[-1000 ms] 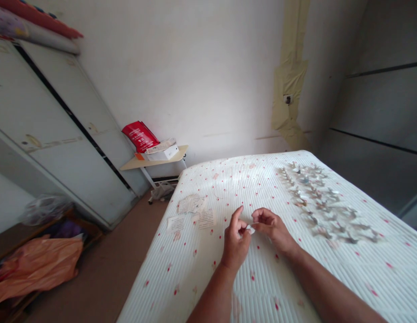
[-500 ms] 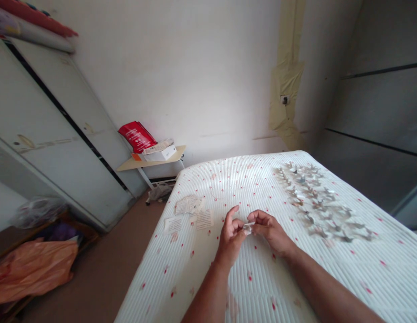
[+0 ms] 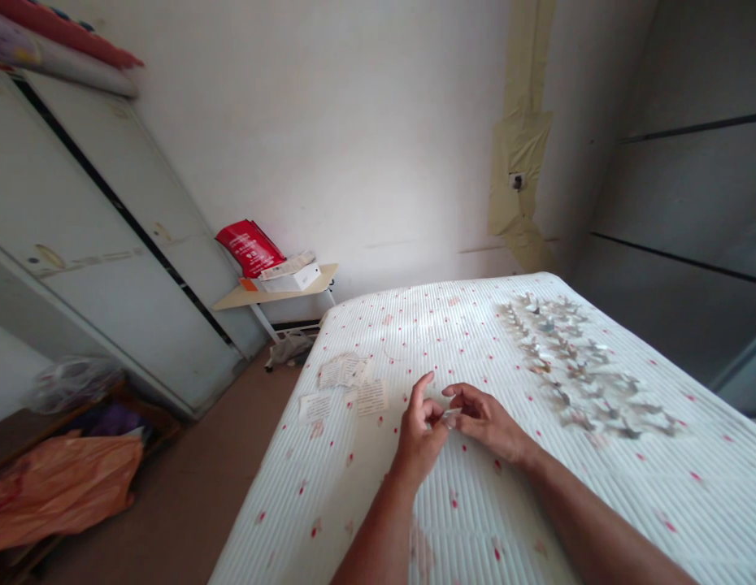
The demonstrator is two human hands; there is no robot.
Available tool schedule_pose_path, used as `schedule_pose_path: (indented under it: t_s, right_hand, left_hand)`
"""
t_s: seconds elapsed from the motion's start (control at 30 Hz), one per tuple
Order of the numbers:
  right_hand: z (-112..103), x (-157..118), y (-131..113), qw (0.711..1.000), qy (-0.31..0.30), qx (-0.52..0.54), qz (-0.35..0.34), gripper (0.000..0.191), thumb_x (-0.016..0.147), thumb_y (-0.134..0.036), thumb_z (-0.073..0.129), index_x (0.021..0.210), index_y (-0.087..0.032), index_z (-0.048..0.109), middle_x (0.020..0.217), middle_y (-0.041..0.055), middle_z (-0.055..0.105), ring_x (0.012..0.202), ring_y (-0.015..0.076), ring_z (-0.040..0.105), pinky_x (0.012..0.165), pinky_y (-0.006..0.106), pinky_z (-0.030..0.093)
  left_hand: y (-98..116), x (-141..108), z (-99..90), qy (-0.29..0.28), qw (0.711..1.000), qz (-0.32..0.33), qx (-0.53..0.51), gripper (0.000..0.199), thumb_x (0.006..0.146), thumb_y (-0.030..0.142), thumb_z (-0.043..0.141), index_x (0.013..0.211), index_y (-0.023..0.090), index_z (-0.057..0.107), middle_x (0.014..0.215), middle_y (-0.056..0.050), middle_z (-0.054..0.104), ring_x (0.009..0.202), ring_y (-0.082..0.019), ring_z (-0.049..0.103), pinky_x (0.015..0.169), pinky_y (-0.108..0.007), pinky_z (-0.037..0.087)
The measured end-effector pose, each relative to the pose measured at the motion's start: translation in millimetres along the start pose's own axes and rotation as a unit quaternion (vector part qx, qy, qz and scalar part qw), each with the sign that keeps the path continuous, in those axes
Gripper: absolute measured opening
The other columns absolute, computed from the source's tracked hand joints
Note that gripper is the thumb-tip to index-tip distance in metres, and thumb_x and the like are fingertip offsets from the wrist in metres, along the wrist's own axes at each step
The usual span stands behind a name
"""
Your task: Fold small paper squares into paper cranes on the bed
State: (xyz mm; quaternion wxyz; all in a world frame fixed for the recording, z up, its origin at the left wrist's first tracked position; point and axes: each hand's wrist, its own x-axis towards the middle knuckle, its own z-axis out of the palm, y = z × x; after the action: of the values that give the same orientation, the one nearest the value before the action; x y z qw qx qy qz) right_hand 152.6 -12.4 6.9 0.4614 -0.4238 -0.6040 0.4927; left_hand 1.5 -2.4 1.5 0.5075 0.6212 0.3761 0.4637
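Note:
Between my hands, over the middle of the bed, is a small folded piece of paper (image 3: 451, 414). My left hand (image 3: 419, 426) pinches its left side between thumb and fingers, with the index finger raised. My right hand (image 3: 484, 422) is at the paper's right side, its thumb on it and its index finger curved above; the fingertips partly hide the paper. To the left lie loose squares of printed paper (image 3: 371, 398) and a small pile of them (image 3: 341, 371). On the right, several folded paper cranes (image 3: 579, 366) stand in rows.
The bed (image 3: 451, 504) has a white ribbed cover with red dots. Past its far left corner stands a small table (image 3: 232, 299) bearing a red bag (image 3: 249, 246) and a white box (image 3: 293, 279). A wardrobe (image 3: 110, 244) and an orange plastic bag (image 3: 67, 479) are on the left.
My right fingers have shifted slightly left over the folded paper, and less of it shows now. My left hand stays nearly in place, still pinching it.

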Motion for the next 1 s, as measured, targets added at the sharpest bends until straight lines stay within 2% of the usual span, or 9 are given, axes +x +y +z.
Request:
schedule_pose_path:
  t_s: [0.17,0.3,0.43,0.5,0.6,0.67,0.77,0.87,1.0]
  right_hand:
    - [-1,3,5,1.000,-0.003,0.030,-0.003,0.026,0.071,-0.023,0.059,0.095,-0.018,0.051,0.063,-0.0056,0.046,0.056,0.0090,0.044,0.052,0.021,0.032]
    - [-3,5,13,0.999,-0.001,0.035,0.012,0.023,0.069,-0.020,0.057,0.091,-0.018,0.051,0.057,-0.0077,0.040,0.051,0.0078,0.037,0.049,0.020,0.028]
    - [-7,7,22,0.997,0.021,-0.061,0.031,0.017,0.067,-0.018,0.053,0.084,-0.017,0.053,0.056,-0.0069,0.039,0.050,0.0078,0.036,0.049,0.020,0.027]
    - [-8,7,23,0.989,0.028,-0.141,0.030,0.011,0.067,-0.017,0.051,0.077,-0.017,0.055,0.057,-0.0055,0.043,0.052,0.0085,0.039,0.050,0.019,0.029]
    - [-7,6,19,0.963,0.012,-0.265,0.037,0.010,0.067,-0.015,0.048,0.069,-0.017,0.057,0.061,-0.0026,0.053,0.057,0.0103,0.047,0.054,0.020,0.032]
    - [-5,5,15,0.939,0.008,-0.340,0.047,0.014,0.068,-0.014,0.046,0.068,-0.017,0.059,0.064,-0.0010,0.057,0.061,0.0112,0.050,0.057,0.020,0.032]
    - [-1,6,13,0.900,0.027,-0.432,0.055,0.018,0.069,-0.013,0.046,0.069,-0.018,0.063,0.072,0.0017,0.060,0.065,0.0121,0.053,0.059,0.020,0.033]
    - [-1,7,15,0.881,0.040,-0.468,0.057,0.018,0.069,-0.014,0.047,0.071,-0.018,0.065,0.077,0.0035,0.061,0.068,0.0127,0.055,0.061,0.020,0.034]
    - [-9,10,20,0.903,0.047,-0.423,0.065,0.019,0.066,-0.012,0.047,0.069,-0.016,0.065,0.073,0.0030,0.063,0.067,0.0125,0.056,0.062,0.019,0.036]
  left_hand:
    - [-1,0,-3.7,-0.061,0.997,-0.024,-0.029,0.071,0.073,0.015,0.054,0.136,0.021,0.022,0.061,0.007,0.040,0.055,-0.007,0.037,0.055,-0.019,0.030]
    - [-5,2,-5.3,-0.084,0.995,-0.050,-0.021,0.068,0.071,0.010,0.050,0.134,0.021,0.026,0.060,0.008,0.036,0.053,-0.006,0.035,0.054,-0.018,0.029]
    - [-9,4,-2.4,-0.061,0.991,-0.060,0.103,0.062,0.070,0.008,0.047,0.129,0.022,0.032,0.058,0.008,0.039,0.054,-0.007,0.038,0.055,-0.019,0.030]
    - [-12,3,-0.2,-0.031,0.973,-0.050,0.223,0.053,0.070,0.006,0.047,0.120,0.022,0.040,0.058,0.007,0.043,0.057,-0.009,0.042,0.057,-0.020,0.031]
    - [-13,2,3.0,-0.010,0.927,-0.048,0.371,0.030,0.071,0.008,0.048,0.098,0.022,0.052,0.061,0.005,0.050,0.060,-0.010,0.046,0.058,-0.021,0.031]
    - [-12,1,4.7,-0.017,0.900,-0.044,0.434,0.016,0.074,0.011,0.048,0.084,0.021,0.055,0.066,0.004,0.053,0.062,-0.011,0.048,0.059,-0.021,0.032]
    - [-9,-1,6.0,-0.009,0.868,-0.025,0.496,0.007,0.076,0.017,0.050,0.076,0.021,0.057,0.075,0.001,0.055,0.071,-0.012,0.050,0.062,-0.022,0.033]
    - [-9,-3,6.0,0.006,0.860,0.007,0.511,0.008,0.075,0.017,0.053,0.076,0.021,0.060,0.084,-0.001,0.055,0.081,-0.014,0.050,0.068,-0.022,0.035]
    - [-16,-5,4.8,-0.028,0.866,0.056,0.495,0.023,0.076,0.009,0.048,0.079,0.022,0.065,0.082,-0.002,0.056,0.085,-0.014,0.050,0.074,-0.023,0.037]
